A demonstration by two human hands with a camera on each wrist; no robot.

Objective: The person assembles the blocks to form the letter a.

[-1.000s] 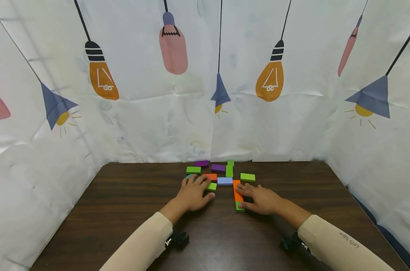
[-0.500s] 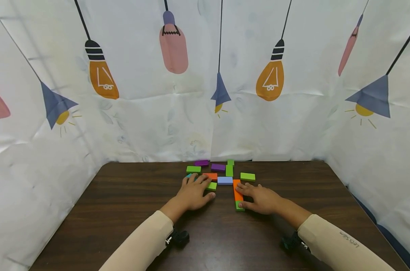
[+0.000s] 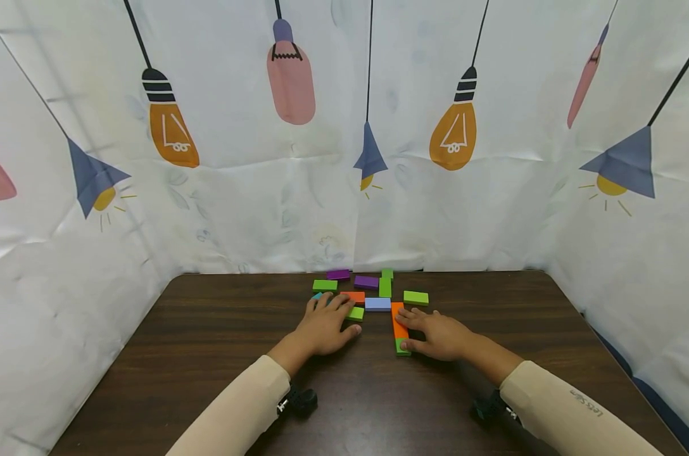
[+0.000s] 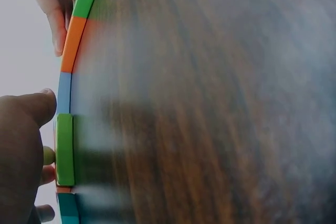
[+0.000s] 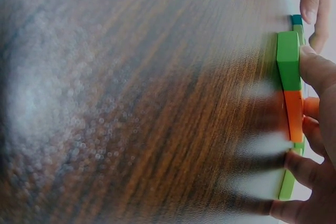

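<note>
Flat coloured wooden blocks lie on a dark table in the head view. My left hand (image 3: 322,332) rests with spread fingers over a teal block (image 3: 317,296), its fingertips right at a light green block (image 3: 356,314) and a red-orange block (image 3: 353,297). My right hand (image 3: 441,335) has its index fingertip on an orange block (image 3: 400,324) and its thumb on the green block (image 3: 403,352) at that block's near end. A light blue block (image 3: 377,304) lies between the hands. In the right wrist view the right thumb (image 5: 317,69) touches the green block (image 5: 289,61) from above.
Behind the hands lie two purple blocks (image 3: 366,282), several green blocks (image 3: 385,288) and a light green block (image 3: 416,298) at the right. The wood-grain table (image 3: 219,354) ends at a hanging white cloth (image 3: 253,215) printed with lamps.
</note>
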